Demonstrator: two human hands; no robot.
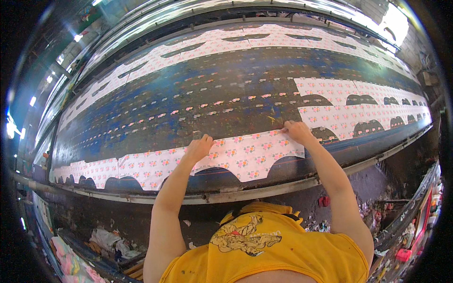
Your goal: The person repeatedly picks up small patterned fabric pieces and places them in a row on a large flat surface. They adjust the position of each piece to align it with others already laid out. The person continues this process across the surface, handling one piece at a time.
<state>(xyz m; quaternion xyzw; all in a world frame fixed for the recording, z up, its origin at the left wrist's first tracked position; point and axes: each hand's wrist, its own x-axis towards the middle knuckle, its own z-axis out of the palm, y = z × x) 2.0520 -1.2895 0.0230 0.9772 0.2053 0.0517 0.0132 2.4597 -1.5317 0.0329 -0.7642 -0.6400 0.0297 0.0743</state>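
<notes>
Hands point(200, 146) point(297, 131) pressing scalloped floral fabric piece point(245, 158) flat.

The cloth piece point(245, 158) at centre frame is white with small pink, green and yellow flower sprigs. The long table point(188, 101) across the middle is dark, smeared blue. The shirt point(278, 250) at the bottom is yellow with a brown drawing.

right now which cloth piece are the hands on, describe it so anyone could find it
On the long dark printing table, follow the near edge's row of flowered white pieces. It is the piece under the left hand and right hand, last in its row before a bare gap.
</notes>
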